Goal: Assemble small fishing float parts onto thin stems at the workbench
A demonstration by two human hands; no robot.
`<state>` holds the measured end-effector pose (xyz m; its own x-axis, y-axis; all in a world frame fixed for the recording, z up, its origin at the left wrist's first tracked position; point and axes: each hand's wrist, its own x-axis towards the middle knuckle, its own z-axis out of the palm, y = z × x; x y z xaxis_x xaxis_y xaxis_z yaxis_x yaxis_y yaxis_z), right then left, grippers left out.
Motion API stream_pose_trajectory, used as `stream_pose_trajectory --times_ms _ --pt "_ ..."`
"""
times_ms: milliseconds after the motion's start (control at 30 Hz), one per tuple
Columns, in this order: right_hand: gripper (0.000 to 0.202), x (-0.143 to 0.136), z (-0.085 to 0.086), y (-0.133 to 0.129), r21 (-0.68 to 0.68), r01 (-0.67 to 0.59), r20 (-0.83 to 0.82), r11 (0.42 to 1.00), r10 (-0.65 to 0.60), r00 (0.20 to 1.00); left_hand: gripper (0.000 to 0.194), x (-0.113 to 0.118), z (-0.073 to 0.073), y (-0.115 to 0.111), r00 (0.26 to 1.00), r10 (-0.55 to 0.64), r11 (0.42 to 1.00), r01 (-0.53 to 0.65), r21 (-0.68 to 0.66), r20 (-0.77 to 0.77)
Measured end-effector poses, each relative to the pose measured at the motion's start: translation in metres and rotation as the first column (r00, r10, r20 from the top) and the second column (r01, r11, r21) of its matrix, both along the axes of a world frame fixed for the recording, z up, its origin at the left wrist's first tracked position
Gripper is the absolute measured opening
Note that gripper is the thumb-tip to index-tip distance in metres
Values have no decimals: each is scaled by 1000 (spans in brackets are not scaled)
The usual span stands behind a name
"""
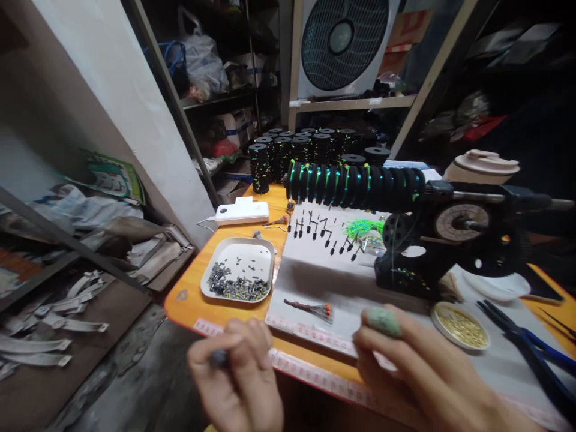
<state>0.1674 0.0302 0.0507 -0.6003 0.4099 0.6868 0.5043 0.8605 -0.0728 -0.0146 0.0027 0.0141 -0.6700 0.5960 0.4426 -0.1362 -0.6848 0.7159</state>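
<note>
My left hand (236, 375) is closed in front of the table's near edge, fingers curled around a small dark piece (219, 359) whose kind is blurred. To the right, my right hand (418, 360) hovers over the board with its fingers bent together; what they pinch, if anything, is hidden. Green tape (384, 321) wraps one of its fingers. Between and beyond the hands lies a brown bundle of thin strands with orange tips (310, 308). A white tray (237, 247) of small dark and yellowish pieces sits beyond my left hand.
A black winding machine (414, 270) carries a row of black spools (355, 187) wound with green line. Blue-handled pliers (526, 342) and a dish of brass-coloured bits (461, 327) lie at right. Stacked spools (299, 147), a white power strip (243, 211) and a fan (344, 45) stand behind.
</note>
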Motion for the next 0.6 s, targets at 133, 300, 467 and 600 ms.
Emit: stream_pose_trajectory --times_ms 133,300,467,600 --pt "18 2 -11 -2 -132 58 2 990 -58 998 14 -41 3 5 996 67 997 -68 -19 -51" --pt "14 -7 -9 4 -179 -71 -32 981 66 997 10 -100 14 28 878 -175 939 13 -343 -445" --pt "14 -10 -5 12 -191 -101 -34 976 96 995 32 -132 36 72 234 -482 856 -80 -511 -844" --pt "18 -10 -3 11 -190 -96 -72 977 84 994 24 -131 40 96 12 -574 816 -72 -573 -819"
